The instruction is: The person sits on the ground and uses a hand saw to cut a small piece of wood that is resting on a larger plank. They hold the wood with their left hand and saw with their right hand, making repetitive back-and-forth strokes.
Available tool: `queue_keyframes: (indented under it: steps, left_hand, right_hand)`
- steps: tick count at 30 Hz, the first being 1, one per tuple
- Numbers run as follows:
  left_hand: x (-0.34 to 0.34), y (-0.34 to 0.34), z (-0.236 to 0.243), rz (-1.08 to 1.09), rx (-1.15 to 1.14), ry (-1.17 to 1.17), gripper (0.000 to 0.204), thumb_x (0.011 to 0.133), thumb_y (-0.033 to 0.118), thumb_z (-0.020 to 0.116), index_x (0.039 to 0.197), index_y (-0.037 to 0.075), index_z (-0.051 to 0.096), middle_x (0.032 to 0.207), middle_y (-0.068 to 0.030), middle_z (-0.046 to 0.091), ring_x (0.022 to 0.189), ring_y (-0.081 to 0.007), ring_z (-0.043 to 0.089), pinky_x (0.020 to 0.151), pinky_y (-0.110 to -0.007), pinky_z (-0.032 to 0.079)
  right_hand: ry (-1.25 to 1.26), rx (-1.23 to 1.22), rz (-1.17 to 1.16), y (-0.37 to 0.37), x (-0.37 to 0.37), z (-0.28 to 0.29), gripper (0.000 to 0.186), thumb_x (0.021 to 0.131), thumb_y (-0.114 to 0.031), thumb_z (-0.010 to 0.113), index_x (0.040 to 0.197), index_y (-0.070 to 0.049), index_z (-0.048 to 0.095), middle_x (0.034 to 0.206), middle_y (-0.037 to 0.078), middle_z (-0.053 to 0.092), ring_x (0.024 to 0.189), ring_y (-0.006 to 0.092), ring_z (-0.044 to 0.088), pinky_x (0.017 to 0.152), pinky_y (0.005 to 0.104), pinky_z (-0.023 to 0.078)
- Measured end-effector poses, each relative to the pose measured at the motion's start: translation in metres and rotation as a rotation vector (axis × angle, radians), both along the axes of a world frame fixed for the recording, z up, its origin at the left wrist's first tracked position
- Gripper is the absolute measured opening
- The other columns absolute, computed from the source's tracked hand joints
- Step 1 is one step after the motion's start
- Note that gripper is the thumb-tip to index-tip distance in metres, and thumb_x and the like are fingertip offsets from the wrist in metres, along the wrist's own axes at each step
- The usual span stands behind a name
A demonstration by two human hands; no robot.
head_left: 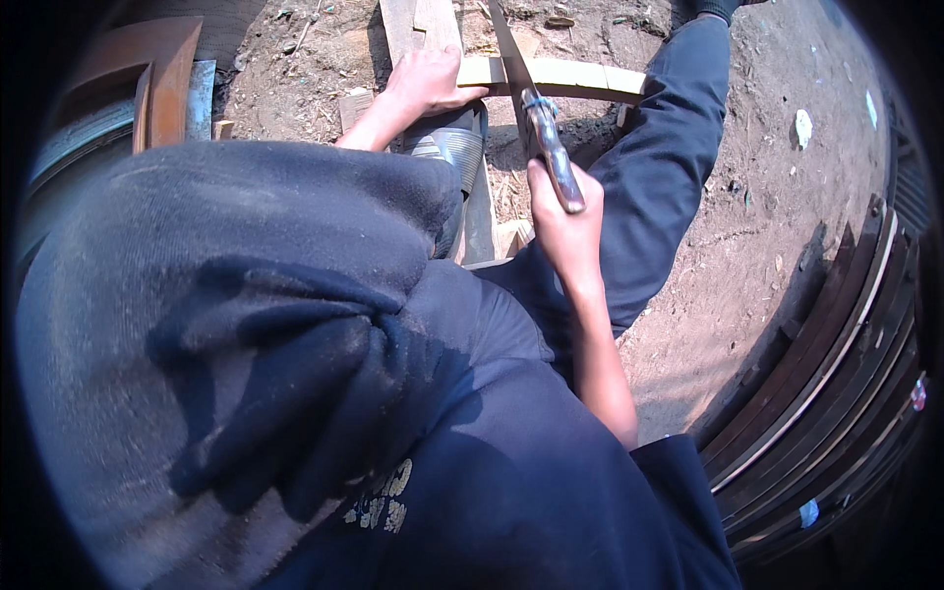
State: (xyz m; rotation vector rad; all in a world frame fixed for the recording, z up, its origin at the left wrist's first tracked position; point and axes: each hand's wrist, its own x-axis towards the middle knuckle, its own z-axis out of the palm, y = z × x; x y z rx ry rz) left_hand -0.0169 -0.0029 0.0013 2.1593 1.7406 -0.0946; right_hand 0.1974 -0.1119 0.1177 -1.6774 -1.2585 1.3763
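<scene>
Sawing seems in hand, next needing steady strokes: the right hand (572, 218) grips the saw (554, 147), the left hand (423, 79) clasps the wooden strip (580, 77), blade (510, 44) right of its fingers (470, 94).

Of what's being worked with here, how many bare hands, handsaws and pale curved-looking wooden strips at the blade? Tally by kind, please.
Bare hands: 2 (left hand, right hand)
Handsaw: 1
Pale wooden strip: 1
Total: 4
</scene>
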Motion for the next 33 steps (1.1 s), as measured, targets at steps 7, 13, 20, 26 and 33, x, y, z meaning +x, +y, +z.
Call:
queue_keyframes:
  steps: [7,13,20,26,33]
  left_hand:
    - [0.001,-0.002,-0.005,-0.014,0.059,-0.073,0.067,0.078,0.058,0.063,0.098,-0.006,0.06,0.087,-0.0268,0.067,0.085,-0.0398,0.068,0.075,-0.046,0.055]
    - [0.006,0.003,0.01,-0.001,-0.048,-0.004,0.074,0.076,0.062,0.063,0.103,-0.007,0.058,0.091,-0.0266,0.067,0.087,-0.038,0.068,0.078,-0.045,0.055]
    - [0.006,0.001,0.002,0.01,-0.036,-0.02,0.072,0.076,0.061,0.063,0.104,-0.005,0.058,0.091,-0.0254,0.068,0.085,-0.0378,0.068,0.077,-0.045,0.055]
    - [0.004,0.001,0.009,0.014,-0.054,-0.022,0.074,0.077,0.062,0.062,0.107,-0.005,0.059,0.093,-0.0264,0.067,0.088,-0.0384,0.068,0.078,-0.045,0.055]
    - [0.006,0.002,0.005,-0.003,-0.043,-0.031,0.068,0.077,0.058,0.063,0.1,-0.005,0.06,0.089,-0.0268,0.067,0.088,-0.0393,0.067,0.078,-0.047,0.054]
  right_hand:
    - [0.028,0.005,-0.051,0.002,-0.004,-0.003,0.021,0.085,-0.008,0.058,0.067,0.003,0.053,0.054,0.005,0.046,0.054,0.0067,0.042,0.05,0.0301,0.037]
    - [0.004,-0.027,-0.016,0.001,-0.001,0.001,0.02,0.085,-0.008,0.058,0.068,0.003,0.053,0.055,0.005,0.049,0.054,0.0063,0.043,0.051,0.0299,0.038]
    - [0.003,0.037,-0.005,0.002,-0.007,-0.01,0.023,0.086,-0.009,0.057,0.067,0.002,0.05,0.054,0.005,0.044,0.053,0.0072,0.04,0.049,0.0309,0.036]
    - [-0.008,0.029,-0.015,-0.013,0.003,0.007,0.022,0.086,-0.008,0.059,0.068,0.003,0.053,0.055,0.004,0.048,0.055,0.0061,0.044,0.05,0.0299,0.037]
    - [0.032,0.078,-0.044,0.02,-0.012,-0.011,0.026,0.087,-0.009,0.057,0.065,0.003,0.049,0.052,0.005,0.045,0.052,0.0074,0.039,0.048,0.0313,0.035]
